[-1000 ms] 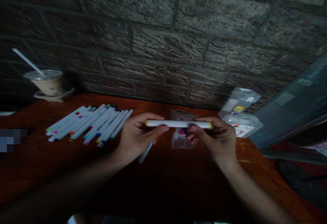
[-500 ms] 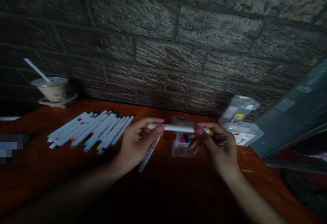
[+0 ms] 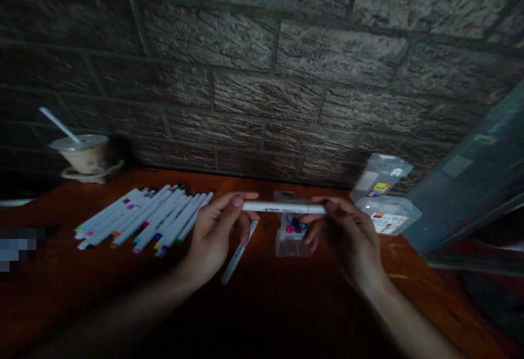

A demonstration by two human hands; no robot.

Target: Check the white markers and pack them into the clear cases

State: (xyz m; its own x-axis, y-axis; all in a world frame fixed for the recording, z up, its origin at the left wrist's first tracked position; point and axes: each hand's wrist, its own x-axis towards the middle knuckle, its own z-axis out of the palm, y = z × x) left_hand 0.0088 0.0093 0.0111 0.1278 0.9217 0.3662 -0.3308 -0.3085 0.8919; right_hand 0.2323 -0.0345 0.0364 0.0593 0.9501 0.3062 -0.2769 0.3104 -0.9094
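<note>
Between my two hands a white marker pen [image 3: 282, 207] is held level above the table, with dark print on its barrel. My left hand [image 3: 215, 233] pinches its left end between thumb and fingers. At the right end, the fingers of my right hand [image 3: 347, 233] are closed on it and cover the tip. Below my left hand a second white marker [image 3: 238, 255] lies slantwise on the table. Behind my right hand's fingers stands a small clear plastic box [image 3: 292, 247] with pink and blue round shapes in it.
Many white markers with coloured ends [image 3: 151, 220] lie in a row at left on the wooden table [image 3: 254, 315]. A lidded drink cup [image 3: 85, 154] with a straw stands behind them. Clear plastic cases [image 3: 387, 214] stand at right. A stone-block wall [image 3: 266, 97] closes off the back.
The held marker has been turned, so print now shows on its barrel and its yellow ends no longer show. Both hands keep hold of it. The view has shifted slightly.
</note>
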